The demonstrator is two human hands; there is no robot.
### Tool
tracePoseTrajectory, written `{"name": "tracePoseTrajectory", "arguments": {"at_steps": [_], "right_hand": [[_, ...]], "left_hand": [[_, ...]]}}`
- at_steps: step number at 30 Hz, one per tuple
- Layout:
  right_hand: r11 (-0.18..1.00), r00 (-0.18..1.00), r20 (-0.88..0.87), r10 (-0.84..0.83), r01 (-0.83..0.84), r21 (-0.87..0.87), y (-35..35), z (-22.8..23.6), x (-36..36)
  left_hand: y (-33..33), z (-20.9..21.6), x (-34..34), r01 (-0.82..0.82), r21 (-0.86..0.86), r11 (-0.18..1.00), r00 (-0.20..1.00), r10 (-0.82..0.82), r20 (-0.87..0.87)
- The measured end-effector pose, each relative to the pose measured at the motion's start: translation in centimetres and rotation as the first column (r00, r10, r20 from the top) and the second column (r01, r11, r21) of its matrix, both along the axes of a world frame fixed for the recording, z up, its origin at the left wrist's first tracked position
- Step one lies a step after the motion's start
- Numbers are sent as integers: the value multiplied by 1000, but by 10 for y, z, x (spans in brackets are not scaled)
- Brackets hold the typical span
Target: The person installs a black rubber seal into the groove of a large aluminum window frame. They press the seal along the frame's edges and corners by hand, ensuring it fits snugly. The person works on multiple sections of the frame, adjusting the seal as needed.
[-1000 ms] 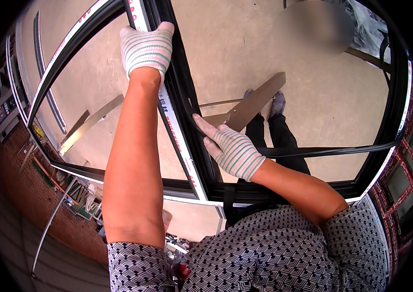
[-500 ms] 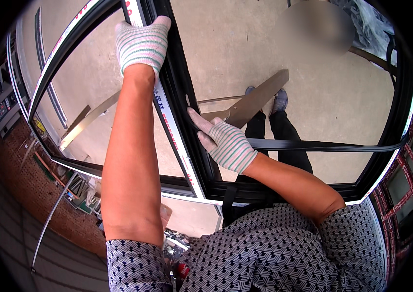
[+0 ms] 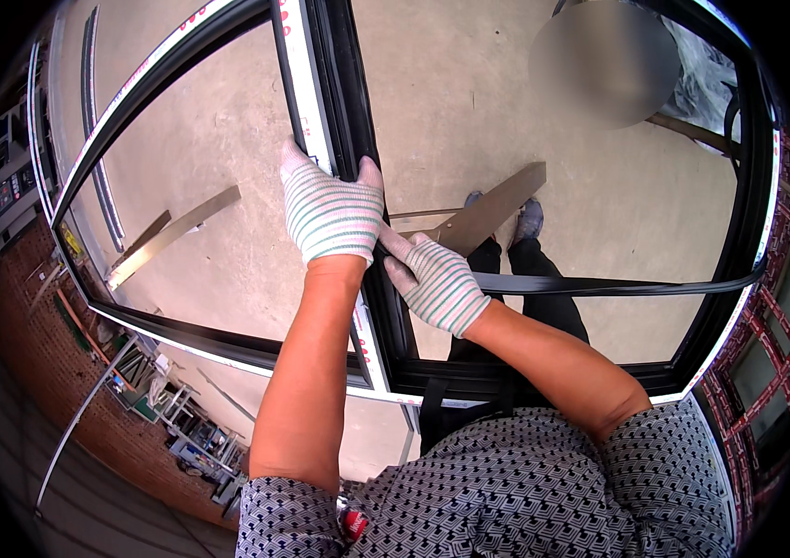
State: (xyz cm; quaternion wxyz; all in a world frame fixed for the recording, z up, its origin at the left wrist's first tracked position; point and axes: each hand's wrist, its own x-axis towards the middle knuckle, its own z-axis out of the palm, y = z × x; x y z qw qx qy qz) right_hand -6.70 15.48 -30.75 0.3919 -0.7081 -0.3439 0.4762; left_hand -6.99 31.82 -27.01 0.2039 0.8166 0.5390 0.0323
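Observation:
A large black window frame (image 3: 679, 363) with white protective film along its edges lies in front of me. A middle bar (image 3: 307, 93) divides it into two openings. My left hand (image 3: 334, 209), in a striped knit glove, is clasped over this bar, thumb on one side and fingers on the other. Just below and to its right, my right hand (image 3: 437, 284), gloved alike, presses index finger and thumb at the bar's right edge. A long black rubber strip (image 3: 600, 284) runs from under my right hand across the right opening to the far side; its end is hidden.
Beneath the frame a flat metal-coloured bar (image 3: 497, 205) lies crosswise, near my shoes (image 3: 527, 221). Clear plastic sheeting (image 3: 704, 84) is at the upper right. A rack wrapped in red-printed film (image 3: 758, 349) stands right. Tools and scraps (image 3: 200, 437) lie lower left.
My left hand has slid down the middle bar toward me and now sits right beside my right hand. The right hand stays at almost the same spot on the bar.

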Motion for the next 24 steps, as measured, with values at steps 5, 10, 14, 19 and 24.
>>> {"name": "tracePoseTrajectory", "arguments": {"at_steps": [5,10,14,19,24], "right_hand": [[990,992,101,-81,69,122,-3,-12,-12],[991,992,101,-73,61,117,-3,-12,-12],[976,988,59,-140,128,174,-2,-11,-16],[976,981,117,-152,131,172,-3,-11,-22],[997,999,-23,-32,33,63,-1,-3,-6]], "left_hand": [[-27,3,-30,-108,-96,990,993,112,44],[-30,1,-31,-111,-44,993,994,112,20],[-34,14,-20,-155,-72,985,988,155,3],[-35,9,-23,-143,-25,989,990,143,1],[-33,4,-26,-111,8,994,994,112,-18]]}}
